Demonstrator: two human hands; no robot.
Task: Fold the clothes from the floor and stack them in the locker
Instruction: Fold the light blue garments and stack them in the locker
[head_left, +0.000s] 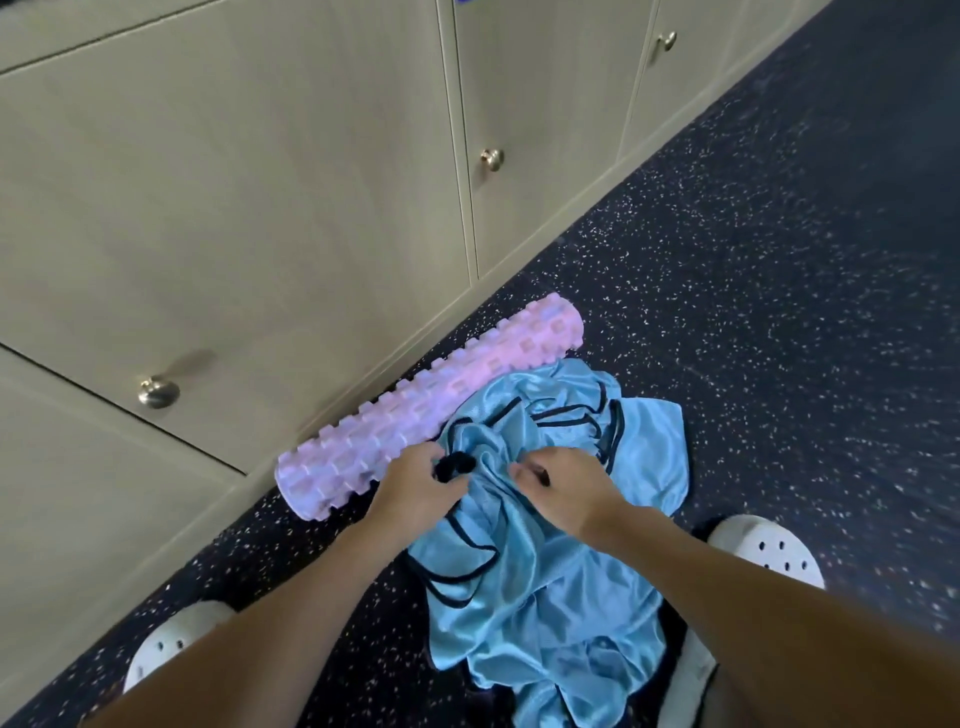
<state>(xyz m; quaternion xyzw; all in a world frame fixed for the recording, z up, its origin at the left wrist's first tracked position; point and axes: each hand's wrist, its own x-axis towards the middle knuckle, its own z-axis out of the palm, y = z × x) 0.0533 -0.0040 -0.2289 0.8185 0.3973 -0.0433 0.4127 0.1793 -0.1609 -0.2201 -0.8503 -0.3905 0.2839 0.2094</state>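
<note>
Gripping the light blue garment (545, 571) at its bunched top, both hands have their fingers curled. The left hand (415, 480) holds a dark clump of the black trim. The right hand (569, 486), just beside it, pinches a fold of blue fabric. The garment lies crumpled on the speckled floor (753, 312), spreading beneath both hands and back toward the person. A pink ridged foam roller (431, 405) lies just beyond the left hand, along the closed locker doors (234, 208).
</note>
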